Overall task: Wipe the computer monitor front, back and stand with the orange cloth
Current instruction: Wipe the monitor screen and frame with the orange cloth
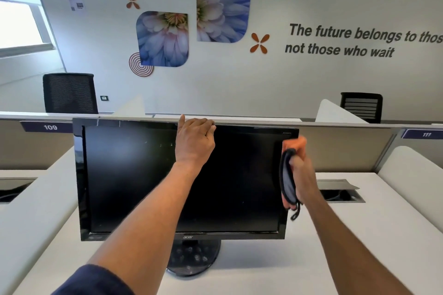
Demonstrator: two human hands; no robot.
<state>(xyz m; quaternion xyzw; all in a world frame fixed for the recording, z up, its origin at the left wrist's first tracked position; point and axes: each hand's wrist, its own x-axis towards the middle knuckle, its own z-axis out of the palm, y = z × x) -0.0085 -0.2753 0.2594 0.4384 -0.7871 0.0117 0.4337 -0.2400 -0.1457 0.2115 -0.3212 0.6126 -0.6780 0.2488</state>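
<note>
A black computer monitor (134, 175) stands on a round black stand (194, 258) on the white desk (335, 258), its dark screen facing me. My left hand (195, 139) grips the top edge of the monitor near its middle, fingers curled over the back. My right hand (300, 175) holds the orange cloth (296, 145), which has a grey side with a dark trim, against the monitor's right edge. The cloth covers the upper part of the right bezel.
A low partition (347, 148) with number tags 109 and 111 runs behind the monitor. An open cable hatch (340, 190) lies in the desk to the right. Two black office chairs (69, 93) stand beyond the partition, before a decorated wall.
</note>
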